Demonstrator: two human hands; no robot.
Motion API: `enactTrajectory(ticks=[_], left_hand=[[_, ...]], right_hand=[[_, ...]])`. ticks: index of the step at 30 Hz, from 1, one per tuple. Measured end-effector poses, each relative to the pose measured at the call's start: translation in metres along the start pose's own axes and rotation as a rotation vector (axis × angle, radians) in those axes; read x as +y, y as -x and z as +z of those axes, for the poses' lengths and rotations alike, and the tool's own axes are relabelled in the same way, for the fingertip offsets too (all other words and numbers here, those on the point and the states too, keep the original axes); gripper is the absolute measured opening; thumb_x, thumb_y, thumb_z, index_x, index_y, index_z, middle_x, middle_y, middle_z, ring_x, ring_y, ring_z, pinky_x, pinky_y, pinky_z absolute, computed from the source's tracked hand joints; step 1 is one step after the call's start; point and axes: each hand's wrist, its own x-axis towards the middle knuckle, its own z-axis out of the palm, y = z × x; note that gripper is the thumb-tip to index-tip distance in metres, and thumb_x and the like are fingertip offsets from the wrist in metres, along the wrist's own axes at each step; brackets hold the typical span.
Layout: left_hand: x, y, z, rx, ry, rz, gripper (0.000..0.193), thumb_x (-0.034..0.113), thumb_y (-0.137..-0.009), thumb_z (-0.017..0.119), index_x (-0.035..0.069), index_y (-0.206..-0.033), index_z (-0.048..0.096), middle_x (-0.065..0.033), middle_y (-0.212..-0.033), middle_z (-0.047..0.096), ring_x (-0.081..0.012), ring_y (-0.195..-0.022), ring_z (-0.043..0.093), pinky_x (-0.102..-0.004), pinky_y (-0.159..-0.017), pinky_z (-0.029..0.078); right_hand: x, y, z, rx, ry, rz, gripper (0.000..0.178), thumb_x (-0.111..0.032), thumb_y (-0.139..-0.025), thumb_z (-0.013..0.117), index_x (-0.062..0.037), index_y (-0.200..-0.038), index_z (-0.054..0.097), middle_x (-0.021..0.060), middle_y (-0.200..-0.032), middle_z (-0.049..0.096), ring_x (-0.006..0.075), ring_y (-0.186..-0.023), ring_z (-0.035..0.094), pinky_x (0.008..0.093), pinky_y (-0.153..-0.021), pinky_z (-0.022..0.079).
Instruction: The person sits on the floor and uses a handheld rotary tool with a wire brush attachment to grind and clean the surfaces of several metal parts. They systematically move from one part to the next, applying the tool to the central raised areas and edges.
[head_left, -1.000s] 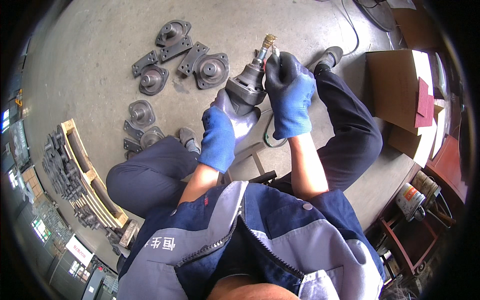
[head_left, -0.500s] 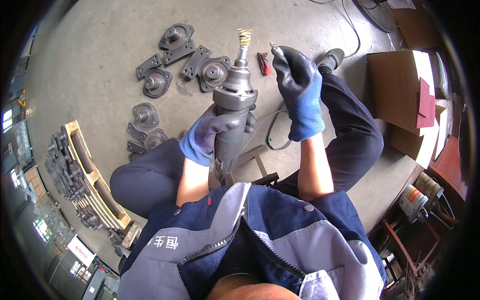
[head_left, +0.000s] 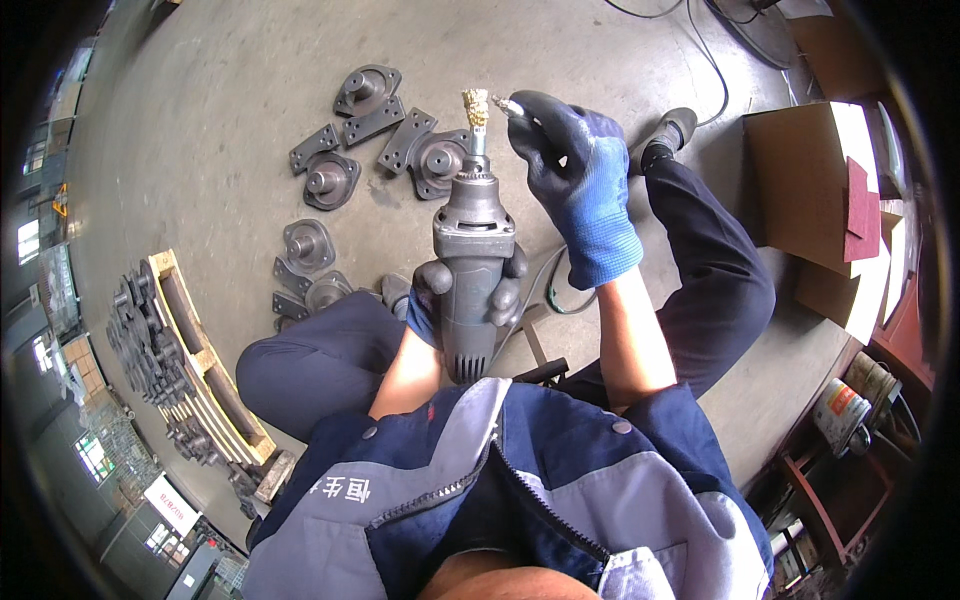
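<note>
My left hand (head_left: pixel 430 285), in a dark-coated blue glove, is wrapped round the body of a grey die grinder (head_left: pixel 474 235). The tool points away from me, and a brass-coloured wire end brush (head_left: pixel 476 107) sits at its tip. My right hand (head_left: pixel 580 165), gloved the same way, pinches a small silvery piece with a rough tip (head_left: pixel 508 106); most of it is hidden by the fingers. This piece is just right of the brush, and I cannot tell whether the two touch.
Several dark flanged metal parts with stub shafts (head_left: pixel 325 182) lie on the concrete floor ahead and left. A wooden pallet (head_left: pixel 205 360) loaded with similar parts stands at the left. Cardboard boxes (head_left: pixel 800 170) are at the right, with a cable (head_left: pixel 550 290) between my legs.
My right hand has moved left with the small piece, close to the brush. The die grinder has come slightly nearer to me and points straighter ahead.
</note>
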Motion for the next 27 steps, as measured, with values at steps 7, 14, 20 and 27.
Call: enactTrajectory(ticks=[7,14,20,27], left_hand=[[0.009,0.004,-0.022,0.181,-0.093,-0.039,0.074,0.038,-0.071,0.074,-0.005,-0.125,0.046,-0.0133,-0.094,0.062,-0.0255,-0.083,0.063,-0.0352,-0.078,0.052],[-0.001,0.018,-0.095,0.469,-0.102,0.02,0.065,0.034,-0.081,0.068,-0.004,-0.129,0.044,-0.0163,-0.109,0.061,-0.0273,-0.098,0.063,-0.039,-0.092,0.052],[-0.018,0.014,-0.135,0.693,-0.054,0.048,0.056,0.038,-0.083,0.066,0.002,-0.123,0.05,-0.0164,-0.106,0.064,-0.0296,-0.093,0.065,-0.0411,-0.088,0.053],[-0.029,-0.005,-0.15,0.898,-0.013,0.038,0.045,0.042,-0.087,0.061,0.008,-0.117,0.055,-0.0126,-0.096,0.064,-0.0248,-0.081,0.064,-0.0389,-0.079,0.054]], right_hand=[[0.069,0.057,0.052,-0.204,0.073,0.427,0.021,-0.02,-0.082,0.061,-0.0066,-0.096,0.07,0.0187,-0.089,0.067,0.0362,-0.08,0.065,0.0416,-0.075,0.051],[0.17,0.144,0.123,-0.572,0.123,0.751,0.036,-0.023,-0.079,0.058,-0.0095,-0.112,0.065,0.0229,-0.103,0.065,0.0382,-0.098,0.063,0.044,-0.087,0.049],[0.137,0.14,0.093,-0.47,0.077,0.937,0.042,-0.044,-0.087,0.053,-0.0059,-0.081,0.07,0.0165,-0.078,0.068,0.0305,-0.079,0.067,0.0427,-0.071,0.05],[0.048,0.174,0.057,-0.759,-1.087,1.323,0.071,-0.063,-0.085,0.055,-0.0031,-0.123,0.049,0.0125,-0.098,0.062,0.0231,-0.078,0.065,0.0368,-0.063,0.057]])
